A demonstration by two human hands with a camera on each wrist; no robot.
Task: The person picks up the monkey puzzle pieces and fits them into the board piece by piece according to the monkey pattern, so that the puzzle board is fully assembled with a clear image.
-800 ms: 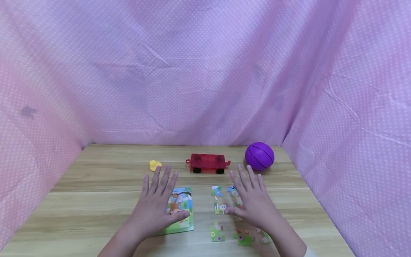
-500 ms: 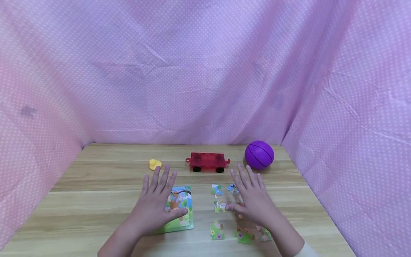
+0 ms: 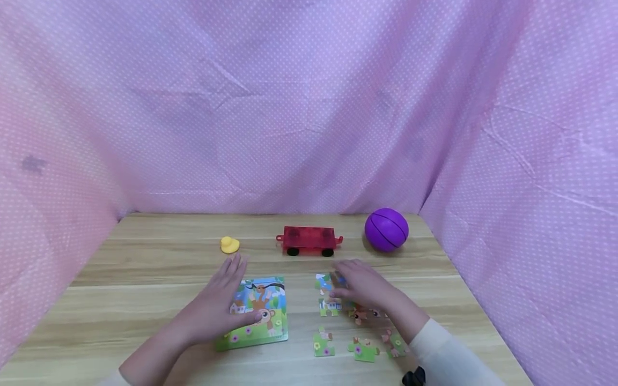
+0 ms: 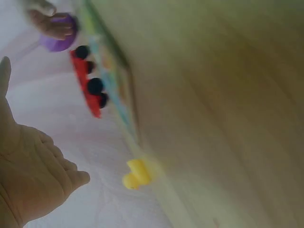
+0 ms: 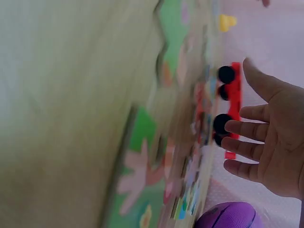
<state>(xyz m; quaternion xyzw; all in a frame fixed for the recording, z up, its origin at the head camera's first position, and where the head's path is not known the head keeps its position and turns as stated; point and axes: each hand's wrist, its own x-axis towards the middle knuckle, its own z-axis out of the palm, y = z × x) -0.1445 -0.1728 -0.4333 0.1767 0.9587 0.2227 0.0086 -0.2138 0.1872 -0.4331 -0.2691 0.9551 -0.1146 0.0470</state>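
My left hand (image 3: 217, 308) hovers over the left part of a puzzle board (image 3: 260, 335) printed with a monkey, fingers straight and thumb spread. In the left wrist view that hand (image 4: 38, 171) holds nothing. My right hand (image 3: 364, 284) is above the loose puzzle pieces, covering some of the upper ones. The right wrist view shows this hand (image 5: 280, 133) with fingers extended and nothing in them. Several pieces show below it, among them a green corner piece (image 3: 323, 346), a flowered piece (image 3: 364, 352) and a house piece (image 3: 330, 307).
Behind the puzzle stand a yellow toy duck (image 3: 229, 245), a red toy wagon (image 3: 309, 239) with black wheels, and a purple ball (image 3: 386, 230). Pink dotted cloth (image 3: 289, 107) hangs around the wooden table (image 3: 169, 257). A small black object (image 3: 413, 377) shows by the right sleeve.
Both hands have turned from flat, spread poses. The left hand has shifted left, baring more of the board; the right has moved slightly left over the upper pieces. The head view has shifted slightly.
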